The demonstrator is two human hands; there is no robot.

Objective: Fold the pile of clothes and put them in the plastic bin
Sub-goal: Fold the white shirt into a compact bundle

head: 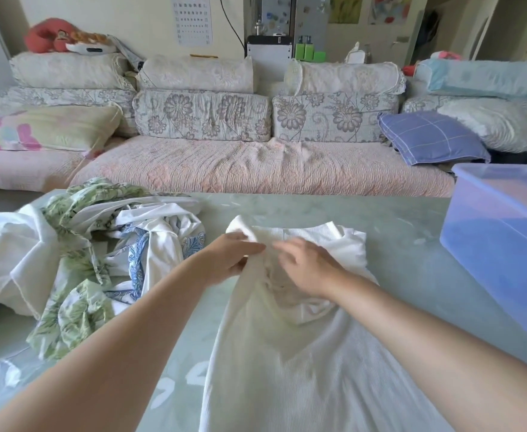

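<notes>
A white ribbed garment (287, 369) lies lengthwise on the pale green table (405, 232), its far end bunched up. My left hand (231, 257) pinches a raised fold of it near the far left corner. My right hand (309, 266) hovers over the bunched middle with fingers spread and blurred; I cannot tell whether it touches the cloth. A pile of unfolded clothes (93, 260), white, green-leaf and blue-print, sits at the left. A translucent blue plastic bin (505, 232) stands at the right edge of the table.
A long sofa (256, 169) with floral cushions runs behind the table. A blue checked pillow (430, 138) lies on it behind the bin. Bare table surface shows between the garment and the bin.
</notes>
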